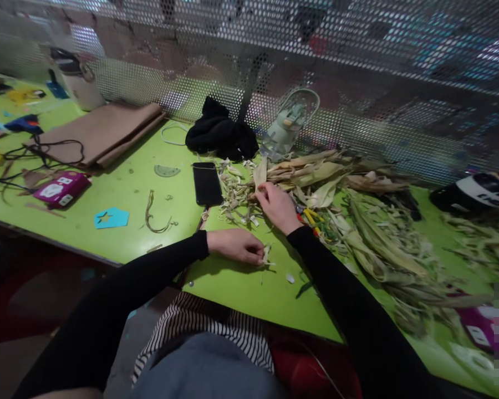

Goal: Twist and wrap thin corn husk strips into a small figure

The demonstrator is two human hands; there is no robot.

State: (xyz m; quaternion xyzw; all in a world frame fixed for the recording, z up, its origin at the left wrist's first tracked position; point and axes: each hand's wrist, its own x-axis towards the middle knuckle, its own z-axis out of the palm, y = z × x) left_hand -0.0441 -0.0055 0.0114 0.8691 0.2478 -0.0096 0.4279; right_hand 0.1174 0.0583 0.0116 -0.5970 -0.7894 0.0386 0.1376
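Note:
My left hand rests low over the near part of the green table, its fingers pinched on a small pale strip of corn husk. Farther up, my right hand grips an upright, broad piece of corn husk between thumb and fingers. Behind and right of that hand lies a pile of dried husks. Husk shreds are scattered to its left, beside a black phone. Yellow and red handled tools show partly under the husks by my right wrist.
A clear bottle with a pale green lid and a black cloth stand near the perforated metal screen. Folded brown paper, a purple box and a blue star-cut tag lie left. More husks spread right.

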